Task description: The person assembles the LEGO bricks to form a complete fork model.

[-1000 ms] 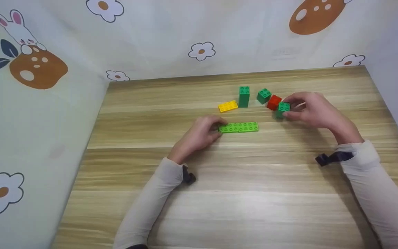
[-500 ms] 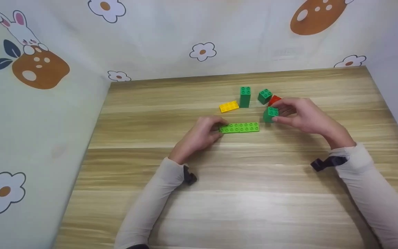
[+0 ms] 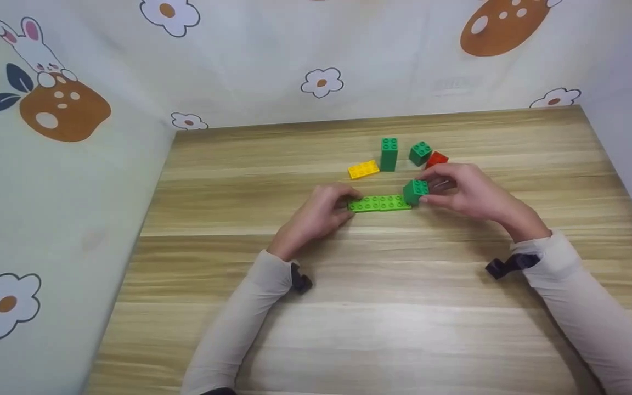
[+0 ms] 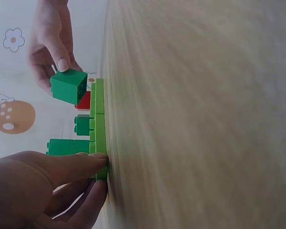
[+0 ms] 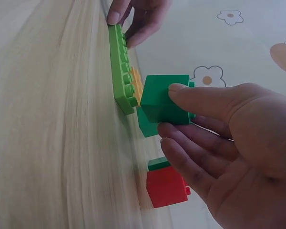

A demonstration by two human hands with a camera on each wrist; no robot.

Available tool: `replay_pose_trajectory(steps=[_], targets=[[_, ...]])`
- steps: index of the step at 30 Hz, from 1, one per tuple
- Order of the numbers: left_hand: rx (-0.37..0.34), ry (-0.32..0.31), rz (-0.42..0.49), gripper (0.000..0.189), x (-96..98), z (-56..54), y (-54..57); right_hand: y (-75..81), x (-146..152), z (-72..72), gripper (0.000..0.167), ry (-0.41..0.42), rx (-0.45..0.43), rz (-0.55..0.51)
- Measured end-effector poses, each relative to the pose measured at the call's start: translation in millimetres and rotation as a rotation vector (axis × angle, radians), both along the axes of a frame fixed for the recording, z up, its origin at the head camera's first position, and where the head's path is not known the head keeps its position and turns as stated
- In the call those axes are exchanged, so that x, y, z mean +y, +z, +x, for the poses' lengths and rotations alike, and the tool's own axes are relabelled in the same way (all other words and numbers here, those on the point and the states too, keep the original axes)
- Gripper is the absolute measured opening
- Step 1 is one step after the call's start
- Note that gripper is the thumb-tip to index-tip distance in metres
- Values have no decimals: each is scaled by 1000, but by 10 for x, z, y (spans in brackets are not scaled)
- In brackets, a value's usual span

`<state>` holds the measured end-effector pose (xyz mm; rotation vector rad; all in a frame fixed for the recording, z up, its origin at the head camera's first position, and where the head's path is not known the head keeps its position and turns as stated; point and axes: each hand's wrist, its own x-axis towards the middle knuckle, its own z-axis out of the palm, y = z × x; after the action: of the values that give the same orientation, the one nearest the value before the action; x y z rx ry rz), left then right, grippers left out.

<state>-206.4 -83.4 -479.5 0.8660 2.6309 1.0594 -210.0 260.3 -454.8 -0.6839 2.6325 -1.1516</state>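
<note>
My left hand (image 3: 321,214) grips the left end of a long row of flat light green building bricks (image 3: 380,203), thumb and fingers at its end. In the left wrist view this light green row (image 4: 100,129) lies along the table. Between thumb and fingers, my right hand (image 3: 467,192) pinches a dark green square brick (image 3: 416,191), studs up. That dark green brick (image 5: 164,98) hangs just above the right end of the row, tilted a little, with its underside off the studs in the left wrist view.
Behind the row lie a flat yellow brick (image 3: 364,169), a tall dark green stack (image 3: 389,154), another dark green square brick (image 3: 420,153) and a red brick (image 3: 437,159) partly hidden by my right hand. Patterned cloth walls (image 3: 239,66) border the wooden table (image 3: 349,329).
My right hand has carried the dark green brick left and towards me, from beside the red brick to over the row's right end. The left hand stays in place.
</note>
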Motion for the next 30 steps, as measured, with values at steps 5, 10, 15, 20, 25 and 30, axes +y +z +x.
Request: replay_pose_trajectory(steps=[5, 10, 15, 20, 25, 30], targets=[[4, 5, -10, 36, -1, 0, -8, -42, -35, 2, 42, 18, 32, -7], [19, 8, -26, 35, 4, 3, -9, -99, -80, 16, 42, 25, 15, -2], [20, 9, -28, 35, 10, 10, -7, -142, -121, 16, 43, 26, -10, -17], [28, 10, -31, 35, 19, 10, -6, -175, -142, 17, 45, 15, -4, -8], [20, 15, -28, 34, 23, 6, -7, -183, -162, 24, 47, -2, 1, 32], [19, 19, -18, 33, 26, 9, -4, -185, -191, 38, 50, 8, 6, 53]])
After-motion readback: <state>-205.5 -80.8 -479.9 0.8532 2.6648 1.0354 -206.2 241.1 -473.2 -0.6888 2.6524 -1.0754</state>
